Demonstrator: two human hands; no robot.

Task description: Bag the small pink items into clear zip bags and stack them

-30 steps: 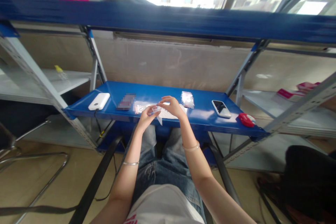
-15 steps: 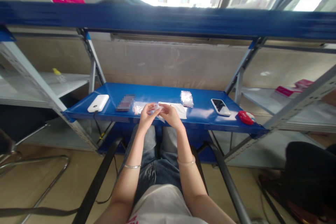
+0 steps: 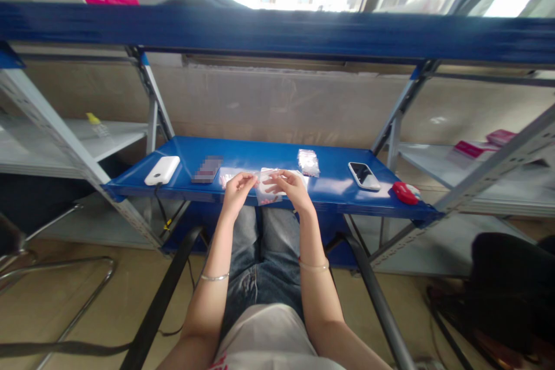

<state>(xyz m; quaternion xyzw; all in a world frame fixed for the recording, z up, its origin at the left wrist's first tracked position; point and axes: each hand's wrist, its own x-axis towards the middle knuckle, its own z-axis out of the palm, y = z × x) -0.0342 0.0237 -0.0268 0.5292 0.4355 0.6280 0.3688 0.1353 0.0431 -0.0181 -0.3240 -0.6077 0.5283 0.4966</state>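
Note:
Just over the front edge of the blue shelf hangs a small clear plastic bag (image 3: 265,199) with a few reddish bits near its bottom. My left hand (image 3: 236,191) pinches its upper left corner between thumb and fingertips. My right hand (image 3: 295,189) has its fingers apart and overlaps the bag; whether they touch it is hard to tell. Under and behind my right hand lies a white sheet or pouch (image 3: 305,181), partly covered. Left of my left hand are more clear bags (image 3: 224,178), partly hidden by it.
On the blue shelf (image 3: 251,153) lie a white power bank (image 3: 162,170) with a cable, a blurred-out flat object (image 3: 207,169), a stack of clear bags (image 3: 308,162), a white phone (image 3: 364,176) and a red-and-white item (image 3: 406,192). Chair armrests flank my arms.
My hands have moved apart, the left one leftward and the right one rightward. The bag, bunched between both hands before, now hangs spread out from my left fingertips.

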